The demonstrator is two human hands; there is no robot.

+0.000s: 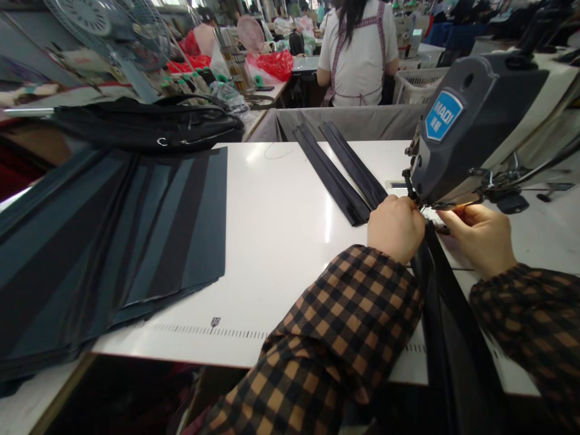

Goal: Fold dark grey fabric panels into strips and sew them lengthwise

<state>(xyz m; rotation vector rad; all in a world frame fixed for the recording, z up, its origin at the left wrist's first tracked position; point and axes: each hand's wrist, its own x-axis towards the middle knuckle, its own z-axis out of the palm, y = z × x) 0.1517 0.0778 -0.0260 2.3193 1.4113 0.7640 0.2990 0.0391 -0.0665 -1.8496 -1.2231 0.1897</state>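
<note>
My left hand (397,228) is closed just left of the needle area of a grey sewing machine (480,115). Its fingertips are hidden behind the knuckles, so what they grip does not show. My right hand (483,235) is on the other side of the needle, thumb and fingers pinched together beneath the machine head; anything between them is too small to make out. A long black fabric strip (446,314) runs from under the needle toward me, between my forearms, and over the table's front edge. Two more black strips (333,175) lie side by side beyond my left hand.
Dark blue-green fabric panels (181,223) are stacked on the left of the white table (272,241). Behind them lies a black bag (149,124). A fan (122,36) stands at the back left. A person in a white shirt (360,54) is ahead, facing away.
</note>
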